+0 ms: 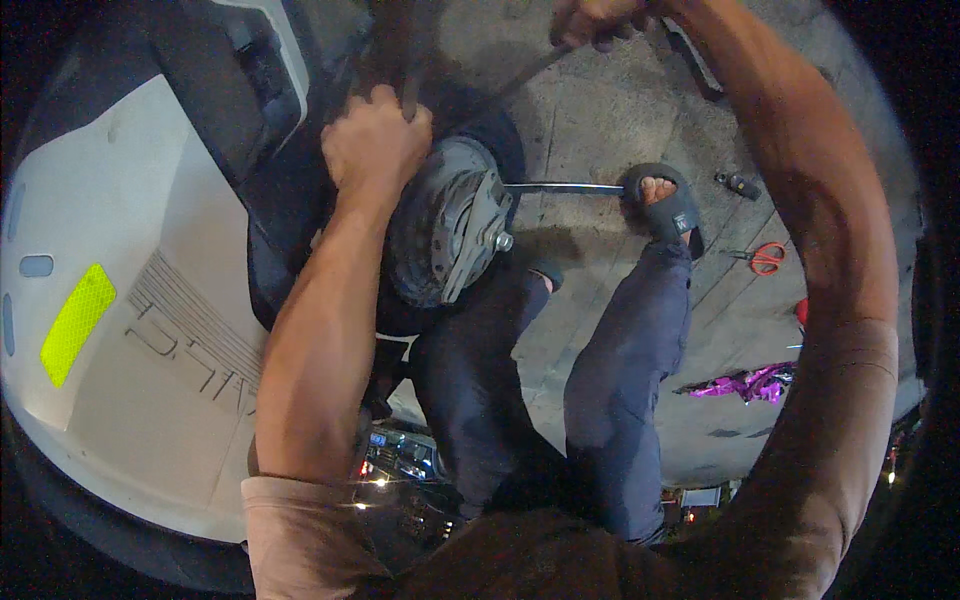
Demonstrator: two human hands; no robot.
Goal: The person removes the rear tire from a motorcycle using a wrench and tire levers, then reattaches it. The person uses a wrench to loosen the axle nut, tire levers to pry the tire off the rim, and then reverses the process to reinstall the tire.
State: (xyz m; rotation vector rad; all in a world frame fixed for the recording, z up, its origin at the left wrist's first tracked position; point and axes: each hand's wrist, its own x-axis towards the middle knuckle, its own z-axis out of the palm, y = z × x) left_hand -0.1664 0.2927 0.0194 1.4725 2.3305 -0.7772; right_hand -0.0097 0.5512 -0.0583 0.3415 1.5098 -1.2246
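My left hand (376, 138) is closed around a dark upright bar-like piece above a black-tyred wheel (450, 225) with a grey metal hub and a bolt at its centre; its far end is too dim to make out. My right hand (598, 22) is closed on the end of a long dark bar (525, 75), which slants down toward the tyre. A silver rod (565, 188) runs from the hub to my right sandalled foot (660, 205). The wheel sits beside the white and black vehicle body (140, 330).
On the grey paved ground (720, 310) to the right lie orange-handled scissors (767, 259), a small dark tool (738, 185) and a crumpled purple item (750, 383). A dark elongated object (697, 65) lies at the upper right. My legs (620, 390) are below the wheel.
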